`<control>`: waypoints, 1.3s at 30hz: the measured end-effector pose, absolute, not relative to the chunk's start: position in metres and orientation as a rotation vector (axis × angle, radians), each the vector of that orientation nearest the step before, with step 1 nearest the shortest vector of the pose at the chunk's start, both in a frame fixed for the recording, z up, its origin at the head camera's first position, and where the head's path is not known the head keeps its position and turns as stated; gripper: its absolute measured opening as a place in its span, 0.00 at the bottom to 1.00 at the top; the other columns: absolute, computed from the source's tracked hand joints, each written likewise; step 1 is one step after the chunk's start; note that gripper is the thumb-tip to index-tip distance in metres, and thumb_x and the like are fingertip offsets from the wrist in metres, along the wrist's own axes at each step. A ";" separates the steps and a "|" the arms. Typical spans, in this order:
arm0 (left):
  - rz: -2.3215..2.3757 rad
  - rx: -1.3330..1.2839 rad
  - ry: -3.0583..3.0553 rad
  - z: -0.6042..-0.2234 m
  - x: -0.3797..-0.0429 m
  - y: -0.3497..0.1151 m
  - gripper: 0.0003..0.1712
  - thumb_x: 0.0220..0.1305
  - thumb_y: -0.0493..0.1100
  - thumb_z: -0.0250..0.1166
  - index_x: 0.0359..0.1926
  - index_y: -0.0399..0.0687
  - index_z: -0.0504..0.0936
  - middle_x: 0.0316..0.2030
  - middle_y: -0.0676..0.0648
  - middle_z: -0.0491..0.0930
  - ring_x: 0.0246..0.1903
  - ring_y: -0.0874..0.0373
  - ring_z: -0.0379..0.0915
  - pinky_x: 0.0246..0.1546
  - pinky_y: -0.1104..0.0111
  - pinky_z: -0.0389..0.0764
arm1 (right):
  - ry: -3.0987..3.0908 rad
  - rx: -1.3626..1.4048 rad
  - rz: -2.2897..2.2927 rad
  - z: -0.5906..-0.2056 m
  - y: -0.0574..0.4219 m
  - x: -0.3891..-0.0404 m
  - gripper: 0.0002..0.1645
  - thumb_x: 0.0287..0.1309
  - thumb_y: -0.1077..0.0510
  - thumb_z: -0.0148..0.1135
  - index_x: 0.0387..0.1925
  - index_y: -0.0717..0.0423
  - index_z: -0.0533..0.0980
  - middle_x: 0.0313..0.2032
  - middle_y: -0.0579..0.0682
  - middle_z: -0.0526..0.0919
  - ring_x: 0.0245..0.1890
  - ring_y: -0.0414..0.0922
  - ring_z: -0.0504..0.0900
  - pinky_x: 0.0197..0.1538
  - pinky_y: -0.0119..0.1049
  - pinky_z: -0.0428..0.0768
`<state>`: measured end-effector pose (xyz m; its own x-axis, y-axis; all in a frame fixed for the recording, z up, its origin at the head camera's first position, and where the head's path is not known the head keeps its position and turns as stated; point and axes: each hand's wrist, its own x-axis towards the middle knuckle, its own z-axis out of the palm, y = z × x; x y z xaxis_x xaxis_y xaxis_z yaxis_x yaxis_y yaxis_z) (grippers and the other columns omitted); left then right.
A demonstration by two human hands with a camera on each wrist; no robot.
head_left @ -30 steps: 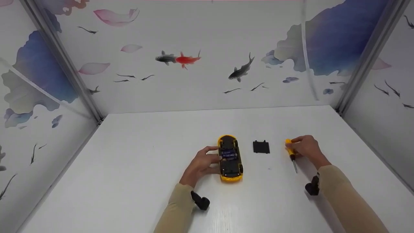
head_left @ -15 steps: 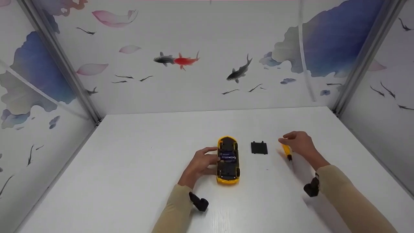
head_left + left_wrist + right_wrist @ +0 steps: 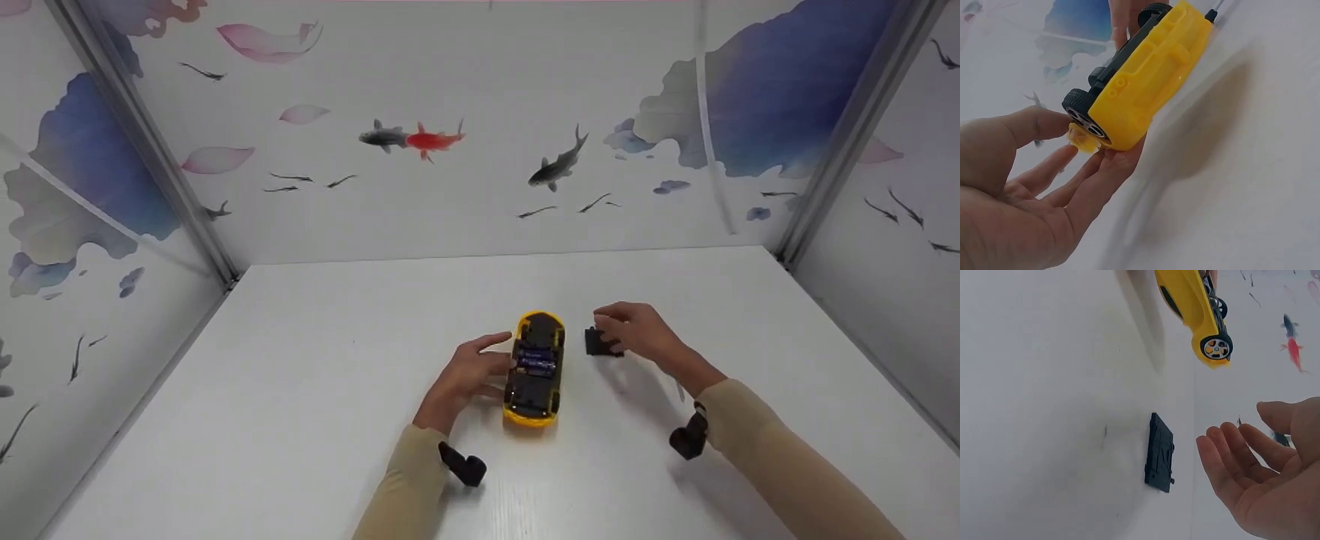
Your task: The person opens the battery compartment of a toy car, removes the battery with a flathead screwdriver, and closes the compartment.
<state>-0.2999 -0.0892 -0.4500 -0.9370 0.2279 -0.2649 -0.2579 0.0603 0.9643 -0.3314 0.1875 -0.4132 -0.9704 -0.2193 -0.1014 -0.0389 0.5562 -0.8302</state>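
Observation:
A yellow toy car (image 3: 531, 396) is upside down, its black underside facing up and purple batteries (image 3: 537, 363) showing in its open compartment. My left hand (image 3: 471, 375) grips the car by its left side; in the left wrist view the thumb is at a wheel (image 3: 1085, 115) and fingers reach under the yellow body (image 3: 1151, 79). To the right, a black battery cover (image 3: 595, 343) lies on the table. Over it hovers my right hand (image 3: 643, 334), its fingers loosely bent with nothing in them, apart from the cover (image 3: 1159, 455) in the right wrist view.
A thin screwdriver shaft (image 3: 680, 391) shows beside the right forearm, which hides the handle. A small dark speck (image 3: 1105, 431) is on the white table (image 3: 337, 420) near the cover. Printed wall panels (image 3: 480, 202) enclose the back and sides.
My right hand has let go of the yellow-handled screwdriver and moved left to above the battery cover. The car, still in my left hand, has tilted slightly.

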 end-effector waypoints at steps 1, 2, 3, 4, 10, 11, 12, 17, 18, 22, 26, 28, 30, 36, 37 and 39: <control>1.936 -0.030 1.998 -0.450 -0.300 -0.089 0.35 0.53 0.40 0.63 0.63 0.56 0.66 0.49 0.43 0.79 0.41 0.52 0.80 0.36 0.57 0.82 | 2.578 -0.213 -1.397 -0.414 0.185 -0.331 0.27 0.64 0.46 0.50 0.59 0.56 0.68 0.55 0.59 0.74 0.50 0.51 0.77 0.49 0.41 0.80; 1.933 -0.031 1.999 -0.450 -0.301 -0.089 0.35 0.52 0.40 0.63 0.64 0.56 0.65 0.49 0.43 0.79 0.41 0.52 0.80 0.36 0.57 0.82 | 2.558 -0.208 -1.419 -0.414 0.183 -0.331 0.27 0.64 0.46 0.50 0.60 0.56 0.67 0.56 0.59 0.74 0.50 0.51 0.77 0.49 0.41 0.80; 1.931 -0.031 1.997 -0.450 -0.301 -0.089 0.36 0.52 0.41 0.63 0.64 0.56 0.64 0.49 0.44 0.79 0.41 0.52 0.80 0.36 0.57 0.82 | 2.547 -0.217 -1.426 -0.415 0.181 -0.330 0.28 0.64 0.46 0.49 0.60 0.57 0.67 0.56 0.60 0.73 0.51 0.52 0.77 0.49 0.41 0.80; 1.932 -0.024 1.992 -0.450 -0.301 -0.089 0.37 0.52 0.41 0.63 0.65 0.55 0.64 0.49 0.44 0.79 0.41 0.53 0.80 0.37 0.57 0.82 | 2.537 -0.215 -1.431 -0.415 0.179 -0.329 0.28 0.64 0.46 0.50 0.60 0.57 0.67 0.57 0.60 0.73 0.51 0.52 0.77 0.49 0.41 0.80; 1.900 0.045 2.003 -0.447 -0.301 -0.088 0.35 0.52 0.42 0.63 0.63 0.55 0.66 0.51 0.45 0.78 0.43 0.53 0.79 0.36 0.58 0.82 | 2.444 -0.221 -1.485 -0.419 0.172 -0.330 0.30 0.62 0.45 0.53 0.61 0.55 0.66 0.56 0.59 0.72 0.52 0.53 0.77 0.47 0.39 0.81; 1.891 0.056 2.010 -0.447 -0.301 -0.088 0.34 0.52 0.42 0.63 0.63 0.55 0.67 0.51 0.45 0.78 0.44 0.53 0.79 0.36 0.58 0.82 | 2.420 -0.229 -1.500 -0.419 0.171 -0.330 0.30 0.61 0.45 0.53 0.61 0.55 0.66 0.57 0.60 0.72 0.52 0.54 0.76 0.47 0.40 0.81; 1.883 0.067 2.016 -0.447 -0.301 -0.088 0.33 0.52 0.43 0.63 0.62 0.56 0.67 0.51 0.45 0.78 0.44 0.53 0.78 0.36 0.58 0.82 | 2.397 -0.226 -1.515 -0.419 0.171 -0.330 0.31 0.61 0.45 0.53 0.61 0.55 0.66 0.57 0.59 0.72 0.52 0.54 0.77 0.47 0.40 0.81; 1.848 0.115 2.042 -0.446 -0.301 -0.088 0.32 0.52 0.44 0.64 0.61 0.59 0.70 0.51 0.46 0.79 0.45 0.54 0.78 0.37 0.58 0.82 | 2.283 -0.197 -1.590 -0.420 0.167 -0.331 0.32 0.58 0.43 0.56 0.60 0.53 0.66 0.56 0.59 0.73 0.49 0.50 0.79 0.45 0.41 0.82; 1.842 0.125 2.047 -0.446 -0.301 -0.089 0.32 0.52 0.44 0.65 0.60 0.59 0.70 0.50 0.46 0.79 0.45 0.54 0.78 0.37 0.58 0.82 | 2.269 -0.184 -1.604 -0.420 0.166 -0.331 0.32 0.57 0.43 0.57 0.60 0.52 0.67 0.55 0.59 0.74 0.48 0.50 0.80 0.44 0.41 0.82; 1.825 0.146 2.074 -0.446 -0.300 -0.089 0.30 0.52 0.46 0.66 0.59 0.61 0.72 0.48 0.47 0.80 0.45 0.54 0.78 0.39 0.58 0.81 | 2.227 -0.159 -1.644 -0.422 0.167 -0.331 0.30 0.56 0.44 0.59 0.57 0.52 0.70 0.52 0.59 0.75 0.45 0.48 0.81 0.43 0.41 0.82; 1.834 0.145 2.088 -0.447 -0.301 -0.089 0.28 0.53 0.48 0.66 0.57 0.61 0.74 0.48 0.48 0.80 0.46 0.55 0.78 0.42 0.58 0.80 | 2.188 -0.157 -1.699 -0.424 0.172 -0.329 0.31 0.57 0.46 0.59 0.59 0.54 0.68 0.53 0.62 0.74 0.44 0.49 0.82 0.44 0.43 0.82; 1.846 0.149 2.083 -0.447 -0.301 -0.089 0.28 0.53 0.48 0.66 0.57 0.60 0.74 0.48 0.49 0.81 0.45 0.56 0.78 0.43 0.58 0.80 | 2.174 -0.154 -1.726 -0.425 0.175 -0.327 0.31 0.57 0.47 0.59 0.60 0.54 0.67 0.54 0.63 0.73 0.44 0.50 0.82 0.44 0.44 0.82; 1.867 0.156 2.074 -0.447 -0.301 -0.089 0.28 0.53 0.48 0.66 0.57 0.59 0.74 0.47 0.48 0.81 0.45 0.55 0.79 0.42 0.59 0.81 | 2.157 -0.146 -1.759 -0.424 0.177 -0.326 0.32 0.57 0.48 0.59 0.60 0.55 0.66 0.54 0.63 0.73 0.43 0.49 0.82 0.45 0.44 0.82; 1.928 0.104 2.066 -0.446 -0.302 -0.091 0.30 0.55 0.49 0.65 0.60 0.54 0.72 0.47 0.47 0.81 0.42 0.55 0.81 0.41 0.61 0.81 | 2.139 -0.168 -1.842 -0.425 0.186 -0.322 0.32 0.60 0.50 0.56 0.61 0.62 0.63 0.51 0.62 0.73 0.41 0.48 0.82 0.46 0.43 0.81; 1.942 0.090 2.059 -0.446 -0.302 -0.091 0.29 0.55 0.50 0.64 0.60 0.54 0.72 0.47 0.46 0.81 0.42 0.54 0.80 0.42 0.60 0.81 | 2.145 -0.160 -1.853 -0.425 0.188 -0.322 0.32 0.60 0.49 0.56 0.61 0.62 0.63 0.51 0.62 0.73 0.40 0.48 0.82 0.46 0.43 0.81; 1.963 0.064 2.051 -0.445 -0.302 -0.092 0.29 0.56 0.50 0.64 0.60 0.52 0.72 0.48 0.45 0.80 0.43 0.53 0.80 0.43 0.59 0.81 | 2.157 -0.139 -1.869 -0.426 0.192 -0.321 0.33 0.60 0.48 0.56 0.61 0.62 0.63 0.52 0.62 0.72 0.41 0.47 0.81 0.47 0.42 0.81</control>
<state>-0.3024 -0.0919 -0.4451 -0.9538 0.2372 -0.1844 -0.1739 0.0646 0.9826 -0.3214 0.1922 -0.4259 -0.9552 -0.2554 -0.1497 0.1118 0.1571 -0.9812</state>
